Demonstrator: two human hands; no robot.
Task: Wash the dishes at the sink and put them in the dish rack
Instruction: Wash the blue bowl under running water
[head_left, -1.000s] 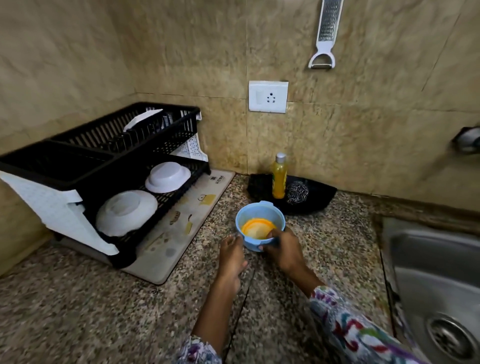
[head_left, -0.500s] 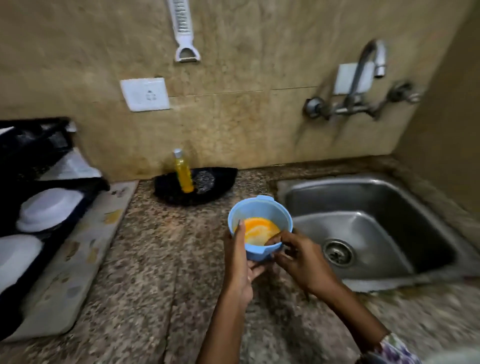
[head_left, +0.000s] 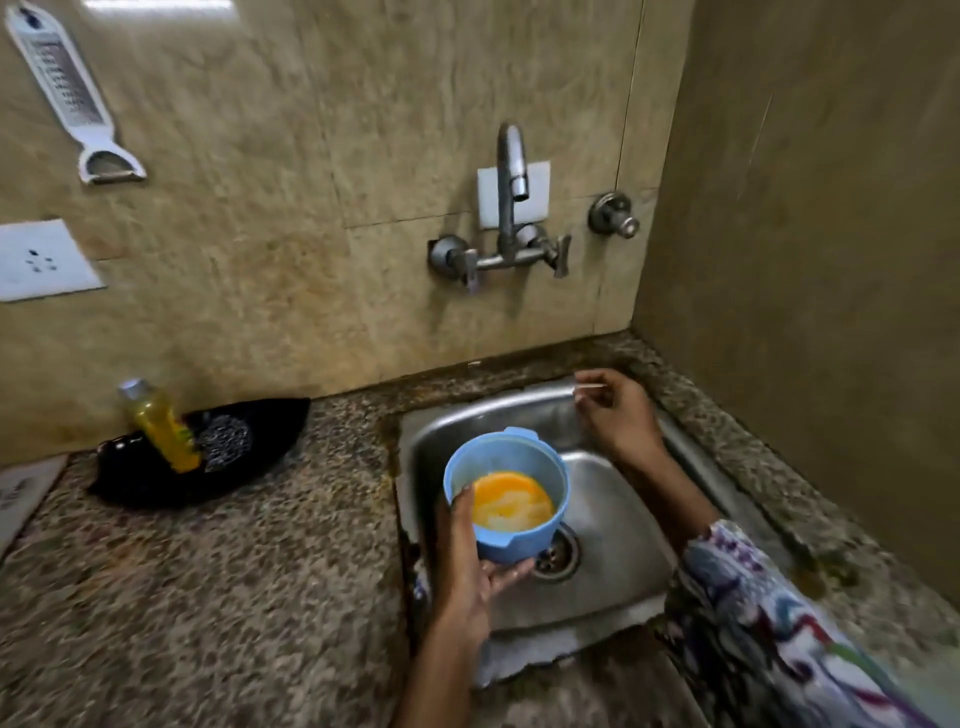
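A light blue plastic bowl (head_left: 511, 467) with yellow-orange residue inside hangs over the steel sink (head_left: 613, 525), just left of the drain (head_left: 558, 556). My left hand (head_left: 470, 566) grips it from below, thumb over the near rim. My right hand (head_left: 615, 410) is raised above the sink's far right corner, fingers loosely curled, and seems to pinch a thin pale sliver at its fingertips. The tap (head_left: 511, 171) on the wall above the sink is dry. The dish rack is out of view.
A black tray (head_left: 156, 478) at the back of the granite counter (head_left: 208, 597) holds a yellow soap bottle (head_left: 163, 426) and a steel scrubber (head_left: 226, 441). A grater (head_left: 67, 93) and a socket (head_left: 41, 260) are on the wall. A side wall closes the right.
The bowl has travelled right from the counter to above the sink. My right hand has let go of it and lifted toward the sink's far corner. The view swung right, away from the rack.
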